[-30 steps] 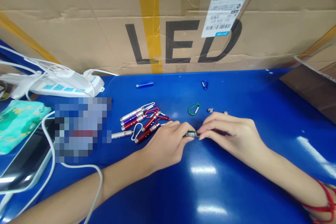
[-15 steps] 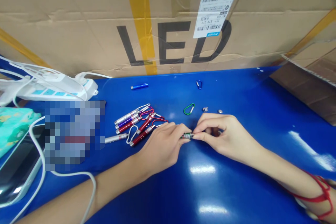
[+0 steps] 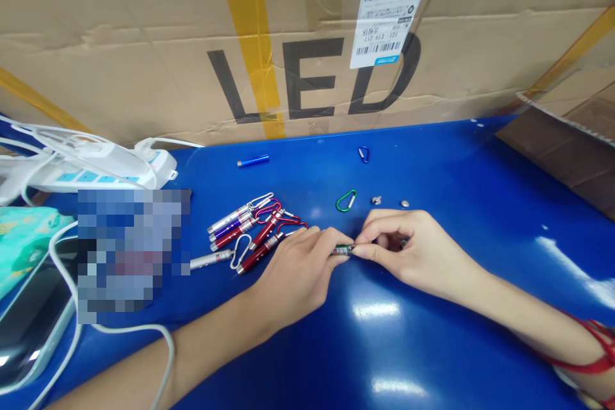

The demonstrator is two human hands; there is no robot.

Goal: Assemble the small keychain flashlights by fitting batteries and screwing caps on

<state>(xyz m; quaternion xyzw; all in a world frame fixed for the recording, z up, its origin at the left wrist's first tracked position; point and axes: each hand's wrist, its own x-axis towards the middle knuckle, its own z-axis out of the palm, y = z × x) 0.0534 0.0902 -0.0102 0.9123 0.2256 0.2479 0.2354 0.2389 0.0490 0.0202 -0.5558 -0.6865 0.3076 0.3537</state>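
Observation:
My left hand [image 3: 300,269] is closed around a small green keychain flashlight [image 3: 342,249], with only its labelled end showing past the fingers. At that end, my right hand [image 3: 408,243] pinches thumb and forefinger together on a tiny part I cannot make out. Something small and dark shows under its curled fingers. Just beyond the hands lie a green carabiner clip [image 3: 346,201], a small metal end cap [image 3: 376,200] and a silver button cell [image 3: 405,204]. Left of my left hand is a pile of keychain flashlights [image 3: 250,225] in silver, purple and red, with clips attached.
Farther back lie a blue tube [image 3: 253,161] and a blue carabiner clip [image 3: 364,154]. A large cardboard box [image 3: 168,64] rises behind the blue table [image 3: 298,359]. At left are a white power strip [image 3: 120,170], a phone [image 3: 38,320], a green packet [image 3: 29,237] and a loose white cable [image 3: 139,328].
The camera view has shifted slightly. Both hands stay in nearly the same pose on the green keychain flashlight, the right fingertips still pinched at its end.

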